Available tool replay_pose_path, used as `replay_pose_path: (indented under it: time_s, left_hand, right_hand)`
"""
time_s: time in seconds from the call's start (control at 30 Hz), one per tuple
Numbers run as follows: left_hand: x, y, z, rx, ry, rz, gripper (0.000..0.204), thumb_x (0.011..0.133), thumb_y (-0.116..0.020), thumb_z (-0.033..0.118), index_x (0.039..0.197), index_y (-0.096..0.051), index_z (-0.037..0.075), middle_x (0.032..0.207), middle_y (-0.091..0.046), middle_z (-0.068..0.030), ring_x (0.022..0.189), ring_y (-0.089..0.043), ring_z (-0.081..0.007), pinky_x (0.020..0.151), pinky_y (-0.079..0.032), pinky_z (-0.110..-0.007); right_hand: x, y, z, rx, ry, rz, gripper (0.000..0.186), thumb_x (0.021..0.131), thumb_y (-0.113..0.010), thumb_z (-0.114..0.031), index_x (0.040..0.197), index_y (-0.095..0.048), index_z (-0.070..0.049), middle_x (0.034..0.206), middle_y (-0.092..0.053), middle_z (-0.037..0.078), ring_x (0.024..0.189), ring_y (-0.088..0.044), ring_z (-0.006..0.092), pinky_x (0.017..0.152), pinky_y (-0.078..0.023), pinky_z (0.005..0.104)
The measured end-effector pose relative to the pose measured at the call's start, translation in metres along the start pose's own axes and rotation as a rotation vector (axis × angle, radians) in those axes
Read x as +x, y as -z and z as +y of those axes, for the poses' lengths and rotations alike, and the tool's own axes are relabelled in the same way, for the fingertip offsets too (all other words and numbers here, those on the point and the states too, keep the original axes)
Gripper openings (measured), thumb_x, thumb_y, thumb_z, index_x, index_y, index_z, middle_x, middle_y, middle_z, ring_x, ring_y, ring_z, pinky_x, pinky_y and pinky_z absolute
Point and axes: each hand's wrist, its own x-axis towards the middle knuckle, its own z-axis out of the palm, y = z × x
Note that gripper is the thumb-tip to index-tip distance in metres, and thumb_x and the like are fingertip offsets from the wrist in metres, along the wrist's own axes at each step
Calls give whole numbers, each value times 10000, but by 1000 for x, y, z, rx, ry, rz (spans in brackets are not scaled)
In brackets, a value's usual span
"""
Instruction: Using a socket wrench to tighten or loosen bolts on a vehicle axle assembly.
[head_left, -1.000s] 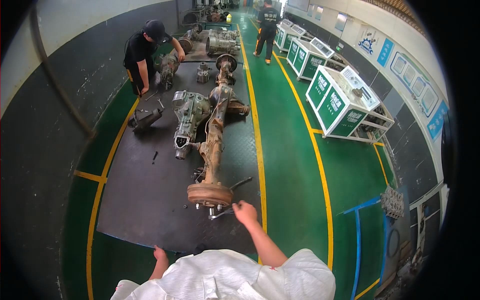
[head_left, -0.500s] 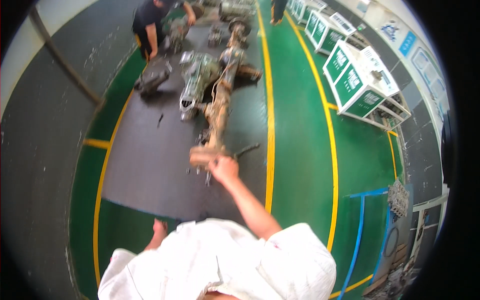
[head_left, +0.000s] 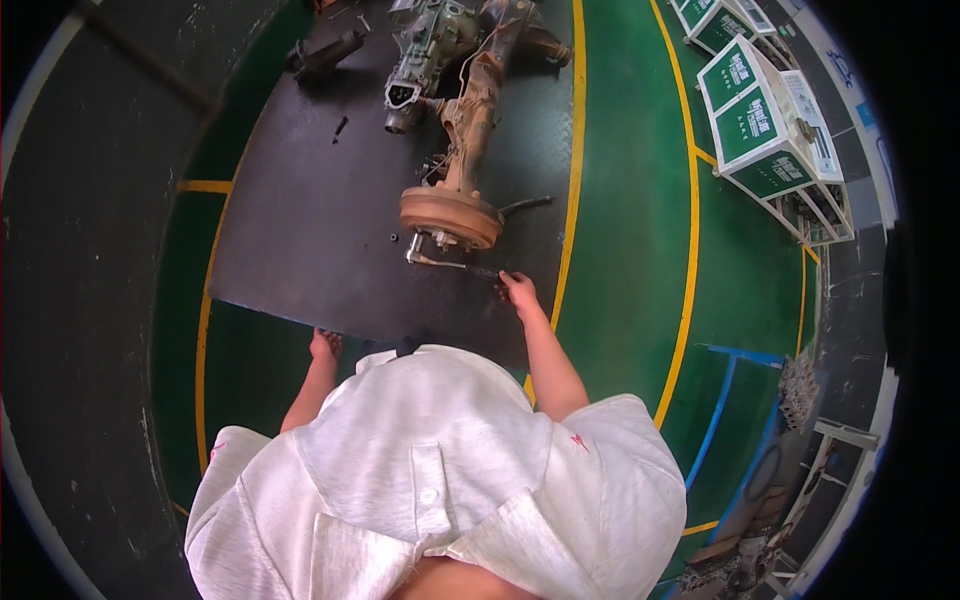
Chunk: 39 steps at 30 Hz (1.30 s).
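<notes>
A rusty brake drum point(head_left: 452, 218) faces me at the near end of a long axle housing point(head_left: 474, 130), which lies on the dark tabletop point(head_left: 290, 240). A ratchet wrench point(head_left: 436, 262) reaches across just in front of the drum. Its head, with a socket attached, is at the drum's lower left. My right hand point(head_left: 519, 293) is closed around the dark far end of the wrench handle. At the table's near left edge rests my left hand point(head_left: 325, 345), fingers loosely apart and holding nothing. A small nut point(head_left: 394, 238) lies left of the socket.
A gearbox casing point(head_left: 430, 55) stands left of the axle. Further left lie a dark cylindrical part point(head_left: 325, 55) and a small dark piece point(head_left: 341, 128). A bar point(head_left: 525, 205) juts right from behind the drum. White-and-green benches point(head_left: 760, 120) stand beyond the green floor on the right.
My right hand has moved from the drum's front out to the right, onto the wrench handle. The view has tilted down, and the people at the far end have left it.
</notes>
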Motion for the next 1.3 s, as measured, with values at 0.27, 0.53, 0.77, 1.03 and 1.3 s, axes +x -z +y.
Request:
replay_pose_path:
  time_s: [0.27,0.53,0.77,1.03,1.3]
  left_hand:
    - [-2,35,-22,35,24,97,542,962,-405,462,1096,-550,-42,956,-616,-164,792,-604,-287,717,-523,-374]
    - [2,44,-43,25,70,74,531,955,-421,466,1100,-556,-26,918,-624,-163,747,-608,-279,678,-524,-368]
    - [-9,20,-31,-1,25,84,473,947,-446,461,1052,-546,11,837,-614,-146,713,-607,-274,643,-513,-365]
    - [-9,41,-36,8,44,118,476,950,-437,461,1070,-541,12,878,-625,-145,721,-614,-260,647,-515,-351]
    - [-3,48,-33,-102,36,100,474,955,-435,451,1050,-557,4,823,-617,-133,713,-605,-253,652,-514,-346]
  right_hand:
    - [-22,7,-57,-53,16,99,235,843,-675,-276,898,-604,-58,692,-613,42,521,-525,107,483,-427,249]
    - [-128,-50,-188,-686,573,50,343,787,-687,-367,902,-658,-45,786,-660,187,742,-648,348,681,-502,381]
    - [-150,-144,-219,-846,904,-40,313,719,-696,-371,735,-641,-63,621,-624,156,638,-640,341,622,-513,421]
    - [-117,-104,-201,-515,775,11,266,732,-733,-230,753,-616,9,630,-596,115,584,-594,162,576,-476,311]
    - [-86,0,-158,-11,217,-185,181,816,-686,-200,915,-627,-60,656,-562,11,478,-496,84,429,-374,214]
